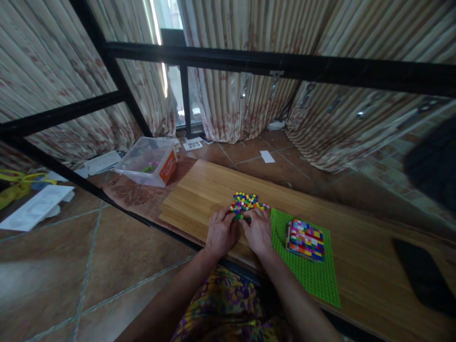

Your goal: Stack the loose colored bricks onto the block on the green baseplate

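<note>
Left hand [221, 232] and right hand [259, 230], fingers bent, tips at the near edge of a heap of small multicoloured bricks [245, 202]; whether any is pinched cannot be told. Heap on a wooden tabletop [199, 190], just beside a green baseplate [313, 282] bearing one multicoloured block [305, 240]. Farther out: one clear plastic box [149, 178], left; one dark flat slab [423, 275], right.

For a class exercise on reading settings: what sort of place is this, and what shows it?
Probably a room in a home: long patterned curtains, a brown tiled floor and small colourful bricks on a wooden tabletop all suggest it.
</note>
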The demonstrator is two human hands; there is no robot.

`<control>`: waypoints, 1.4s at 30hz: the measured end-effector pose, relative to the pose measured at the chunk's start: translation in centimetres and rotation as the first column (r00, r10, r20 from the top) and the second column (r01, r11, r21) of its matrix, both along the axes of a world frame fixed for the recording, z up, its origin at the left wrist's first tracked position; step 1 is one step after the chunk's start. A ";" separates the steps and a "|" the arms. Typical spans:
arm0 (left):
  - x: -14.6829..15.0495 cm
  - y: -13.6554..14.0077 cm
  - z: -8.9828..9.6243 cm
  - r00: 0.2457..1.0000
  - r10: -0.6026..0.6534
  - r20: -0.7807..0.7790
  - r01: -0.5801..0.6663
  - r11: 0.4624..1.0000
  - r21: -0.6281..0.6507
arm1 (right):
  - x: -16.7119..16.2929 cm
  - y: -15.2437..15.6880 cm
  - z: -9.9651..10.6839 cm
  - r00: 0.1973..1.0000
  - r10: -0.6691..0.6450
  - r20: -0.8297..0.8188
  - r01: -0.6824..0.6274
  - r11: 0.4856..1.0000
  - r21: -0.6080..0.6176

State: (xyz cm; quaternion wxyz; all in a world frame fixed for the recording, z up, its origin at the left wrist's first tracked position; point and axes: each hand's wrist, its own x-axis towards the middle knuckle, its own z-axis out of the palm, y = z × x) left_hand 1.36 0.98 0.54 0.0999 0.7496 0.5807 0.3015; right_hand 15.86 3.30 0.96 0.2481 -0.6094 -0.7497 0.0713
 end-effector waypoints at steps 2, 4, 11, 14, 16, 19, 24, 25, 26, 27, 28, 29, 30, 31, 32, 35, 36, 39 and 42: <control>0.1 0.1 0.0 1.000 -0.002 0.004 0.002 1.000 0.005 | 0.3 0.0 -0.2 1.000 0.012 -0.027 -0.011 1.000 0.008; 0.1 0.1 0.0 1.000 0.000 0.000 0.000 1.000 0.007 | 0.4 -0.1 -0.2 0.998 0.025 -0.063 -0.023 0.999 0.026; 0.7 0.3 0.1 0.998 0.041 -0.040 -0.040 0.999 0.029 | 1.1 -2.3 2.3 0.894 0.000 -0.449 -0.011 1.000 -0.021; 1.0 0.5 0.2 0.994 0.091 -0.063 -0.089 0.995 0.040 | 2.4 -4.2 3.6 0.741 -0.089 -0.666 0.037 0.995 -0.091; 1.3 0.8 0.2 0.989 0.122 -0.079 -0.118 0.992 0.051 | 3.8 -5.4 4.1 0.675 -0.145 -0.723 0.088 0.989 -0.115; 1.7 1.4 0.0 0.987 0.128 -0.097 -0.122 0.990 0.070 | 6.9 -6.6 4.6 0.623 -0.239 -0.745 0.214 0.968 -0.132; 1.6 2.1 -0.4 0.991 0.090 -0.095 -0.080 0.991 0.111 | 12.5 -7.2 4.8 0.669 -0.397 -0.628 0.458 0.886 -0.072; 1.5 2.1 -0.5 0.993 0.078 -0.084 -0.067 0.990 0.122 | 13.3 -7.0 4.7 0.712 -0.407 -0.572 0.465 0.884 -0.050; 1.4 2.2 -0.6 0.996 0.062 -0.072 -0.052 0.989 0.136 | 14.1 -6.8 4.7 0.758 -0.408 -0.510 0.460 0.888 -0.026; 1.3 2.2 -0.7 0.997 0.047 -0.057 -0.038 0.988 0.152 | 14.6 -6.5 4.6 0.799 -0.403 -0.446 0.450 0.893 -0.002; 1.2 2.2 -0.7 0.998 0.035 -0.044 -0.027 0.985 0.168 | 15.0 -6.1 4.5 0.832 -0.397 -0.388 0.439 0.898 0.023; 1.2 2.2 -0.8 0.999 0.024 -0.033 -0.017 0.983 0.184 | 15.3 -5.7 4.5 0.859 -0.387 -0.334 0.424 0.905 0.042; 1.1 2.2 -0.8 1.000 0.016 -0.025 -0.010 0.980 0.198 | 15.5 -5.2 4.4 0.883 -0.375 -0.284 0.405 0.913 0.053; 1.1 2.2 -0.7 1.000 0.011 -0.020 -0.006 0.978 0.208 | 15.7 -4.8 4.3 0.902 -0.361 -0.239 0.384 0.922 0.054; 1.1 2.3 -0.7 1.000 0.008 -0.015 -0.004 0.977 0.215 | 15.8 -4.3 4.3 0.916 -0.350 -0.199 0.366 0.929 0.049; 1.1 2.2 -0.5 1.000 0.004 0.001 -0.004 0.976 0.216 | 16.1 -3.2 4.5 0.942 -0.316 -0.116 0.318 0.948 0.003; 1.1 2.2 -0.5 1.000 0.003 0.006 -0.005 0.977 0.212 | 16.2 -2.9 4.6 0.946 -0.307 -0.103 0.306 0.952 -0.018; 1.1 2.2 -0.3 1.000 -0.003 0.006 0.001 0.980 0.198 | 16.9 -2.3 5.0 0.959 -0.266 -0.102 0.256 0.962 -0.094; 1.1 2.2 -0.3 1.000 0.001 -0.002 0.000 0.982 0.187 | 17.8 -1.7 5.2 0.969 -0.189 -0.158 0.158 0.969 -0.190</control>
